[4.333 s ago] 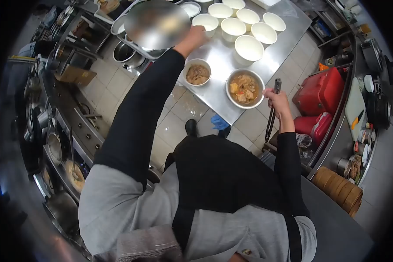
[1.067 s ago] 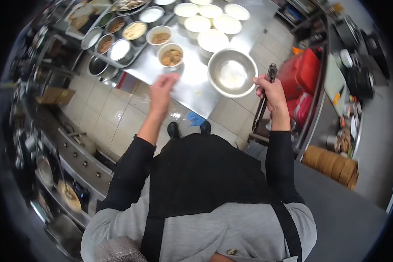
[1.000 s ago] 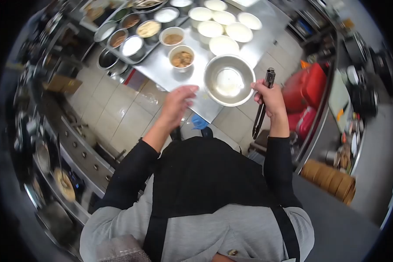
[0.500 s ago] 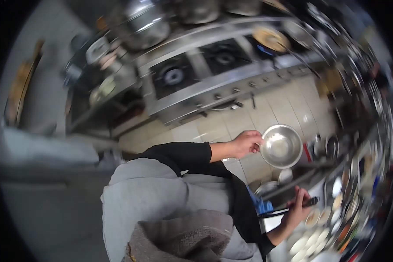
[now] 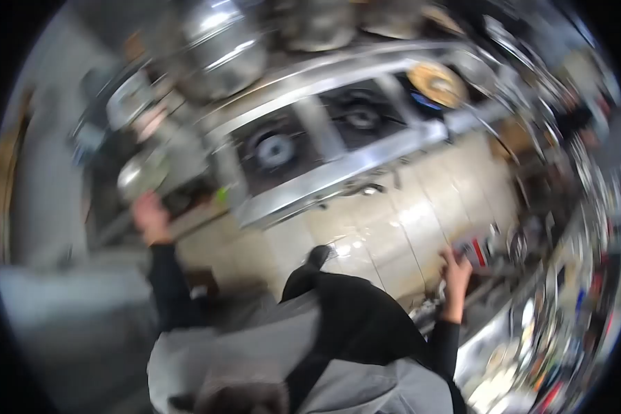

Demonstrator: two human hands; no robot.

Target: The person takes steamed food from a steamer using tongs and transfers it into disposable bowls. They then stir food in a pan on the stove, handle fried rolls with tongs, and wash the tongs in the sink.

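Note:
On the left, my left hand [image 5: 150, 215] is smeared by motion, its fingers at the near rim of a shiny metal bowl [image 5: 143, 175]. It appears closed on that rim, over the side counter left of the stove. My right hand [image 5: 455, 270] is raised on the right side, fingers apart, with nothing visible in it. Just beyond it is a white and red item [image 5: 477, 252], too blurred to name.
A steel stove [image 5: 317, 165] with black burners runs across the front. Large metal pots [image 5: 224, 52] stand behind it. A round tan item [image 5: 437, 84] sits at its right end. Crowded ingredients and containers [image 5: 524, 352] line the right-hand counter. Tiled floor [image 5: 386, 228] lies between.
My left hand has swung from the middle far to the left, apparently with the metal bowl. My right hand has risen and no longer shows the black-handled tool. The view has shifted.

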